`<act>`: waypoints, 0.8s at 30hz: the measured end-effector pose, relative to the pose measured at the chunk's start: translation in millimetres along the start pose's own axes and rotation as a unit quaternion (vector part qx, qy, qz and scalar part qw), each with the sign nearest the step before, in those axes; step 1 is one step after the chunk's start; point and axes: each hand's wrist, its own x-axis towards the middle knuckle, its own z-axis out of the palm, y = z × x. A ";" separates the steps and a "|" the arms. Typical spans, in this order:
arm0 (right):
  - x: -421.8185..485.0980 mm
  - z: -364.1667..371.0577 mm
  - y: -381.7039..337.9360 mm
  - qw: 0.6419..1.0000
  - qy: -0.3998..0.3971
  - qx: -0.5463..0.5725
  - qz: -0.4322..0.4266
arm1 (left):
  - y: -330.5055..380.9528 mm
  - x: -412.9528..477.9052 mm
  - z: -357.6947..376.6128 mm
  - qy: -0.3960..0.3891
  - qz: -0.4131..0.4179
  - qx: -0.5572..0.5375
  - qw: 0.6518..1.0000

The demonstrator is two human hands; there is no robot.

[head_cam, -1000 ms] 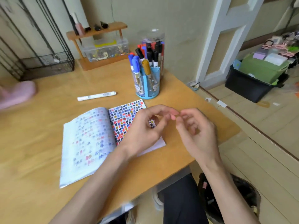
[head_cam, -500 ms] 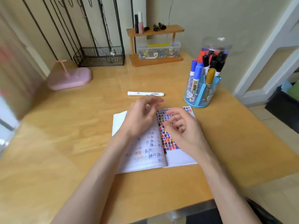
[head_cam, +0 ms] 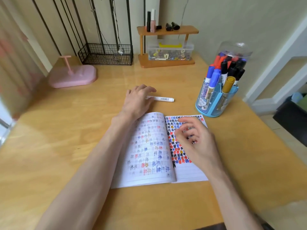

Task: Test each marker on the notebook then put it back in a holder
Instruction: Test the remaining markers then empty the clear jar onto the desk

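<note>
An open notebook (head_cam: 149, 156) lies on the wooden table (head_cam: 58, 138), its pages covered in coloured test marks. Just beyond it lies a white marker (head_cam: 163, 98). My left hand (head_cam: 137, 101) reaches over the marker's left end, fingers spread and relaxed on it; I see no clear grip. My right hand (head_cam: 196, 141) hovers over the right page with loosely curled fingers and holds nothing. A blue holder (head_cam: 214, 105) with several blue, black and yellow markers stands to the right. Behind it a clear jar (head_cam: 234, 52) holds more markers.
A pink stand (head_cam: 73, 78) sits at the back left, a black wire basket (head_cam: 106, 54) behind it. At the back centre a wooden shelf (head_cam: 166, 63) carries a clear box of clips. The table's right edge drops to the floor.
My left hand has moved forward off the notebook onto the white marker. The right hand stayed above the right page. The view has swung left and then steadied.
</note>
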 end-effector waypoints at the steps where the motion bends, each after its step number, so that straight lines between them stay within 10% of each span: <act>1: 0.3 0.5 0.0 1.000 -0.001 -0.001 -0.001 | -4.6 -0.2 -2.1 -0.014 -0.013 0.015 1.000; 10: 0.4 2.6 -3.1 1.000 -0.011 0.005 0.001 | -25.4 -5.1 -24.3 -0.033 0.002 0.050 0.998; 24: -7.2 -1.7 -9.6 0.995 -0.060 0.080 0.029 | 23.4 -129.0 -57.2 0.001 0.067 -0.246 0.967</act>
